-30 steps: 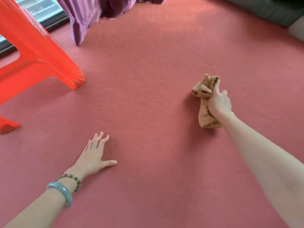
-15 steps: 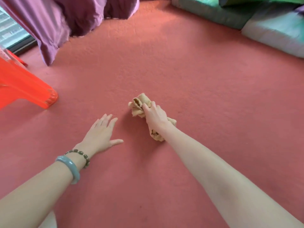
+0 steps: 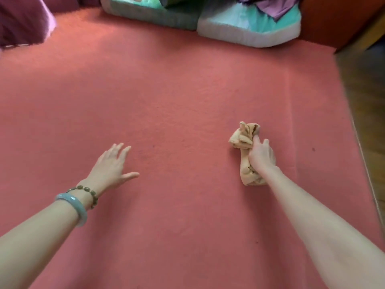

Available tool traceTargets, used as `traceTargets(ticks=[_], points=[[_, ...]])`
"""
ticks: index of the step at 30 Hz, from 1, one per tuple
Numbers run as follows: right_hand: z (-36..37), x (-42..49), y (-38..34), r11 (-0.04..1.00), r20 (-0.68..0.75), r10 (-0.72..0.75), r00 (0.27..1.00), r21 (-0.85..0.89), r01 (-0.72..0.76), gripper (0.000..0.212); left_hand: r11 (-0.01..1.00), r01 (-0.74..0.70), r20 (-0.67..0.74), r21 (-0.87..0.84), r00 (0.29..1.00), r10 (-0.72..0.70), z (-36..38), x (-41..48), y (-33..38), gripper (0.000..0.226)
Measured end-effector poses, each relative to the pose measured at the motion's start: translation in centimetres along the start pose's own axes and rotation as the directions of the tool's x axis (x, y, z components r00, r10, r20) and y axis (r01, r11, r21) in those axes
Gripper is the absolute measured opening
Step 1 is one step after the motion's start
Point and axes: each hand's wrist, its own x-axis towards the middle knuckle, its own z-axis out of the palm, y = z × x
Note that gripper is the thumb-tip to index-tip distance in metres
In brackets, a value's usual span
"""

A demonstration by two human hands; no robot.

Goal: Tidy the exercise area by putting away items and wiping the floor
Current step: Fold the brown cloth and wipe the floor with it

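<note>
— While our right hand (image 3: 260,156) presses down on the rag (image 3: 244,140), fingers curled over its bunched middle, what do we say of how it handles?

— We judge it soft and light: a tan cloth crumpled into a loose wad, folds spilling out ahead of the knuckles and behind the wrist. It lies on the red carpet (image 3: 187,90), right of centre and near the carpet's right edge, where the wood floor (image 3: 366,105) begins. Nothing about it looks fragile or slippery; it should drag against the pile, not glide.

— And where would we take hold?

— Where we have it, across the thick middle, so that both loose ends trail and the palm bears down. Pinched by a corner, it would likely flop and wipe little.

— What of our left hand (image 3: 113,166)?

— It holds nothing. The fingers are spread, thumb out to the side, low over the carpet; whether the palm rests there we cannot tell. A bangle (image 3: 71,206) and a bead bracelet (image 3: 87,193) sit on that wrist.

— Any containers in view?

— None that we can see. Cushions (image 3: 248,34) line the far edge of the carpet, with purple cloth (image 3: 270,6) draped on one; a purple curtain (image 3: 23,21) hangs at the far left. A few dark specks dot the carpet, one just right of the rag.
</note>
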Motion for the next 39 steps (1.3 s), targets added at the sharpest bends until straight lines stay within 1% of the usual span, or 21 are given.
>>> traceTargets(ticks=[2, 4, 5, 7, 9, 10, 12, 15, 18, 20, 21, 22, 23, 25, 26, 28, 30, 32, 34, 36, 39], points=[[-0.6, -0.5, 3.6, 0.989, -0.027, 0.149, 0.988, 0.017, -0.149, 0.045, 0.997, -0.072, 0.033, 0.020, 0.997, 0.072, 0.8, 1.2, 2.1, 0.094], [-1.0, -1.3, 6.5, 0.957, -0.054, 0.289, 0.956, 0.050, -0.287, 0.043, 0.979, -0.184, 0.062, 0.085, 0.982, 0.179, 1.6, 2.0, 3.4, 0.094], [-1.1, -1.6, 7.6, 0.939, -0.070, 0.341, 0.937, 0.066, -0.337, 0.040, 0.956, -0.264, 0.059, 0.124, 0.964, 0.259, 1.8, 2.3, 3.8, 0.094], [-1.4, -2.0, 8.2, 0.912, -0.082, 0.407, 0.910, 0.080, -0.401, 0.035, 0.871, -0.438, 0.053, 0.222, 0.898, 0.438, 1.7, 2.9, 3.8, 0.095], [-1.3, -2.1, 6.4, 0.917, -0.064, 0.397, 0.915, 0.074, -0.393, 0.033, 0.768, -0.550, 0.078, 0.329, 0.826, 0.558, 0.7, 3.6, 3.0, 0.098], [-0.9, -2.2, 4.6, 0.935, -0.045, 0.353, 0.935, 0.061, -0.350, 0.032, 0.731, -0.578, 0.072, 0.363, 0.800, 0.596, 0.1, 4.0, 2.4, 0.099], [0.4, -2.8, -0.2, 0.980, 0.005, 0.197, 0.980, 0.041, -0.197, 0.031, 0.698, -0.604, 0.050, 0.385, 0.769, 0.637, -0.7, 4.9, 0.8, 0.099], [2.6, -5.0, -8.7, 0.996, 0.097, -0.080, 0.992, 0.058, 0.075, 0.029, 0.694, -0.594, 0.117, 0.406, 0.787, 0.606, -1.3, 5.9, -1.3, 0.100], [3.8, -7.2, -14.2, 0.951, 0.179, -0.306, 0.935, 0.097, 0.293, 0.030, 0.739, -0.569, 0.124, 0.361, 0.815, 0.566, -0.6, 6.4, -2.3, 0.095], [3.9, -7.0, -14.8, 0.909, 0.200, -0.417, 0.887, 0.098, 0.405, 0.036, 0.800, -0.525, 0.122, 0.290, 0.849, 0.513, 0.3, 6.6, -2.7, 0.084], [3.7, -6.2, -14.2, 0.907, 0.185, -0.421, 0.888, 0.099, 0.410, 0.044, 0.835, -0.489, 0.133, 0.252, 0.872, 0.471, 0.8, 6.9, -3.1, 0.084], [3.4, -5.2, -13.1, 0.926, 0.151, -0.377, 0.914, 0.093, 0.366, 0.052, 0.865, -0.451, 0.135, 0.220, 0.892, 0.431, 1.3, 7.3, -3.4, 0.087], [3.0, -4.0, -11.5, 0.955, 0.097, -0.294, 0.951, 0.074, 0.287, 0.054, 0.892, -0.408, 0.105, 0.194, 0.913, 0.395, 1.6, 7.6, -3.7, 0.091], [1.8, -1.5, -7.5, 0.998, -0.019, -0.049, 0.999, 0.028, 0.049, 0.040, 0.942, -0.311, 0.022, 0.126, 0.950, 0.311, 1.9, 8.4, -4.5, 0.096], [1.1, -0.6, -5.5, 0.996, -0.062, 0.084, 0.995, 0.027, -0.083, 0.035, 0.961, -0.260, -0.003, 0.090, 0.965, 0.261, 2.3, 8.8, -5.2, 0.098], [0.0, 0.3, -3.0, 0.955, -0.109, 0.296, 0.949, 0.052, -0.292, 0.034, 0.982, -0.186, 0.073, -0.031, 0.980, 0.188, 2.8, 9.1, -6.2, 0.106], [-0.2, 1.1, -3.3, 0.914, -0.124, 0.405, 0.906, 0.078, -0.398, 0.038, 0.976, -0.176, 0.095, -0.128, 0.977, 0.188, 3.2, 9.2, -6.6, 0.115], [0.3, 2.0, -5.8, 0.902, -0.122, 0.430, 0.895, 0.100, -0.419, 0.037, 0.967, -0.182, 0.086, -0.177, 0.976, 0.199, 3.4, 9.1, -6.7, 0.118], [1.2, 3.1, -9.6, 0.926, -0.117, 0.372, 0.921, 0.105, -0.361, 0.033, 0.961, -0.185, 0.072, -0.204, 0.977, 0.203, 3.4, 9.2, -6.8, 0.119], [2.3, 4.4, -14.6, 0.960, -0.092, 0.270, 0.958, 0.104, -0.261, 0.031, 0.959, -0.199, 0.068, -0.204, 0.974, 0.217, 3.3, 9.2, -6.9, 0.119], [4.4, 5.2, -23.9, 0.995, -0.047, 0.067, 0.997, 0.081, -0.063, 0.031, 0.945, -0.222, 0.074, -0.242, 0.967, 0.246, 3.3, 9.4, -7.1, 0.120]])
